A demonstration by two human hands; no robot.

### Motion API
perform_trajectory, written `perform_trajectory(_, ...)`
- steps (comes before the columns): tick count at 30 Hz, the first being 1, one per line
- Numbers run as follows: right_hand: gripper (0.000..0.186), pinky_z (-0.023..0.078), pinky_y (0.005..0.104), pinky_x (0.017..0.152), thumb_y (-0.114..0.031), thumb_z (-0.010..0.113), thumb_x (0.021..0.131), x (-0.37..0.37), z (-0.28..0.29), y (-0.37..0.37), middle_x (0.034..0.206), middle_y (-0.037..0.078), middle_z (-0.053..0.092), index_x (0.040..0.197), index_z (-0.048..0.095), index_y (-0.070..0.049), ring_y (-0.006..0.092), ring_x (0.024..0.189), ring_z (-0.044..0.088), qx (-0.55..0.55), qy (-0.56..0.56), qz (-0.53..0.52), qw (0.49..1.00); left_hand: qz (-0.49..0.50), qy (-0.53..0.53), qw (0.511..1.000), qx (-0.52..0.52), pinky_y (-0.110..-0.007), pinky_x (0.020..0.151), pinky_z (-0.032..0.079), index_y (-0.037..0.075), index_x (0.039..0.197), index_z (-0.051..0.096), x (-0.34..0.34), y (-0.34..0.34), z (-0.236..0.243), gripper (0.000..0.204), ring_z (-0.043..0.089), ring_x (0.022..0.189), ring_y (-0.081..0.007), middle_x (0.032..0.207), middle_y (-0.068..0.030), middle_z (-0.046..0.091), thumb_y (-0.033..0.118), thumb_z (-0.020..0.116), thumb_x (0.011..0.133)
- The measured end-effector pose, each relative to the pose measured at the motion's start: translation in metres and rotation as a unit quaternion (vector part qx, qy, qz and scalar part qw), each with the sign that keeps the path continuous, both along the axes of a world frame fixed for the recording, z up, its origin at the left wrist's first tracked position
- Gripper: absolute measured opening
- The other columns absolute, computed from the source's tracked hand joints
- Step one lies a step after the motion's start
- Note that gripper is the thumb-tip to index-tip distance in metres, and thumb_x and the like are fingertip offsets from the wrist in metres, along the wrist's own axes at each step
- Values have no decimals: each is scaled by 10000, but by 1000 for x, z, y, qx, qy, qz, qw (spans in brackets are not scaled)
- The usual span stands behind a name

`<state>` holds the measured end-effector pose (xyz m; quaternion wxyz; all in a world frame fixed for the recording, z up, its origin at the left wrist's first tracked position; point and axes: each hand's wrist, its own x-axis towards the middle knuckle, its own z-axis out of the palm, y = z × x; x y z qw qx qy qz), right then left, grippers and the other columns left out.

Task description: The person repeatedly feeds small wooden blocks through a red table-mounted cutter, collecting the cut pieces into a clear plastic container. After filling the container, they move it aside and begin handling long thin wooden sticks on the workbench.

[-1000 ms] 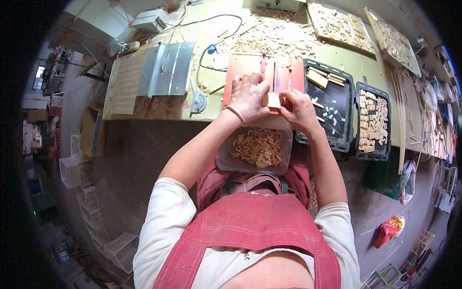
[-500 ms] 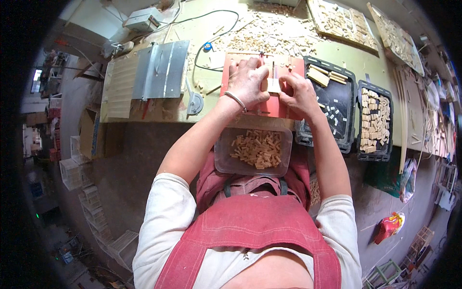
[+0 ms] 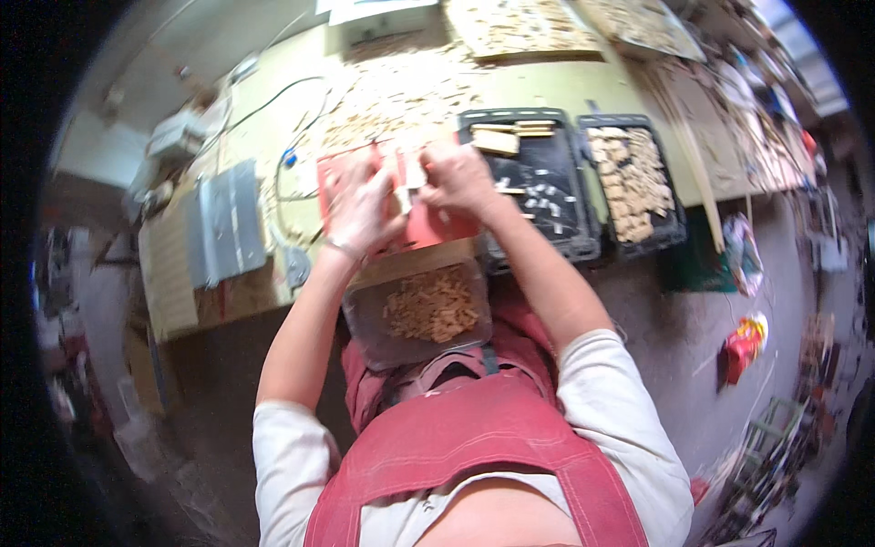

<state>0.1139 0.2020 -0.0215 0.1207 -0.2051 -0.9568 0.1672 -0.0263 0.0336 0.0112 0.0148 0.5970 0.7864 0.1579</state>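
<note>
Both my hands work over a red plate [image 3: 437, 228] near the front edge of the bench. My left hand [image 3: 363, 208] rests on its left part with curled fingers, a wristband at the wrist. My right hand [image 3: 458, 182] is on the plate's right part, its fingers bent together. A small pale piece [image 3: 413, 170] lies between the hands, close to the right fingertips. What either hand grips is hidden and smeared by motion. Just below the plate, a clear plastic tub [image 3: 365, 314] on my lap holds many small wooden pieces [image 3: 436, 305].
Right of the plate stand a black tray [image 3: 551, 228] with wooden strips and small bits, and another black tray [image 3: 679, 223] full of wood blocks. Left lie a grey metal sheet [image 3: 228, 219] and a protractor-like tool [image 3: 293, 264]. Wood scraps [image 3: 392, 96] litter the bench behind.
The whole view has swung, so bench, plate and trays sit further left in the picture, now blurred. Both hands stay at the red plate, with the pale piece still between them.
</note>
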Motion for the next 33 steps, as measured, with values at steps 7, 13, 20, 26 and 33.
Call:
perform_trajectory(7,327,516,382,764,-201,783,781,100,-2,-3,962,77,634,1046,649,-64,209,855,629,-117,201,-130,964,-119,-45,992,-7,-511,1120,329,127,1079,682,63,-60,42,477,514,1248,-359,1286,-134,560,284,875,672)
perform_trajectory(13,325,578,360,745,-205,820,783,223,-41,77,917,57,674,1030,657,-69,168,788,658,-206,254,-353,877,-98,-184,978,-11,-507,1090,465,75,1193,646,96,-98,35,498,565,1278,-403,1329,-174,570,41,845,739)
perform_trajectory(20,487,533,480,893,-378,857,771,304,-102,208,997,109,704,1100,661,-76,308,961,700,-31,123,-541,832,-72,-298,950,-60,-433,944,554,19,1176,645,124,-103,8,378,671,1089,-381,1170,-187,658,1,776,822)
perform_trajectory(26,551,517,501,1002,-467,826,793,297,-116,255,1210,168,725,1170,693,-88,366,1161,688,-49,-70,-556,827,-59,-293,951,-83,-449,917,549,34,1153,658,130,-98,-3,338,675,1061,-376,1129,-171,676,25,772,835)
perform_trajectory(33,367,548,458,937,-237,793,853,229,-82,219,1159,165,727,1149,725,-32,346,1102,685,36,99,-350,931,-59,-316,942,-90,-460,940,546,26,1142,655,134,-102,-11,307,674,1081,-378,1130,-172,678,27,757,852)
